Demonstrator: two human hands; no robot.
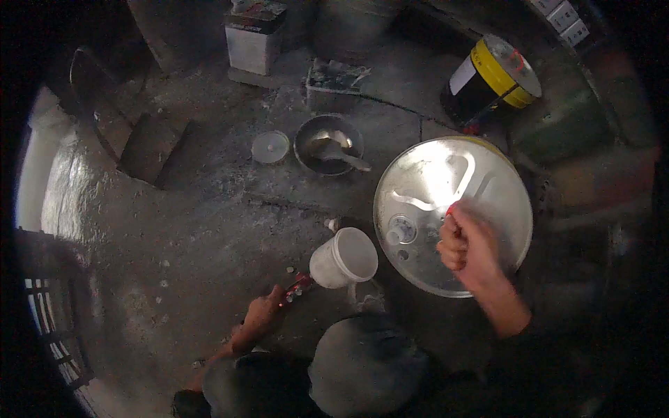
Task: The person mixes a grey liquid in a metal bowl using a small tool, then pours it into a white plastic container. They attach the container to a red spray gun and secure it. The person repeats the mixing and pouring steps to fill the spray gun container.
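1. The right hand (465, 247) is clenched in a fist over the round silvery metal drum lid (453, 212). A small red-tipped thing (451, 207) pokes out above the knuckles, so its grip is closed on something slim, though I cannot tell what.
2. The left hand (263, 311) is closed around a thin red-handled tool (298, 284), whose far end touches the white plastic bucket (343, 258) lying tilted on the floor just beside the lid.
3. The lid looks stiff, wide and probably heavy, with a smooth shiny face that could be slippery. I would take it by the rim, not by the small bung cap (401, 228) on top.
4. The bucket looks light and thin-walled, so it should tip easily. Its rim seems the best place to hold it.
5. By my count there is one drum lid, one white bucket, one dark metal bowl with a spoon in it (327, 144), one small white round lid (270, 147), one yellow-and-black can (491, 80) and one square tin (254, 35).
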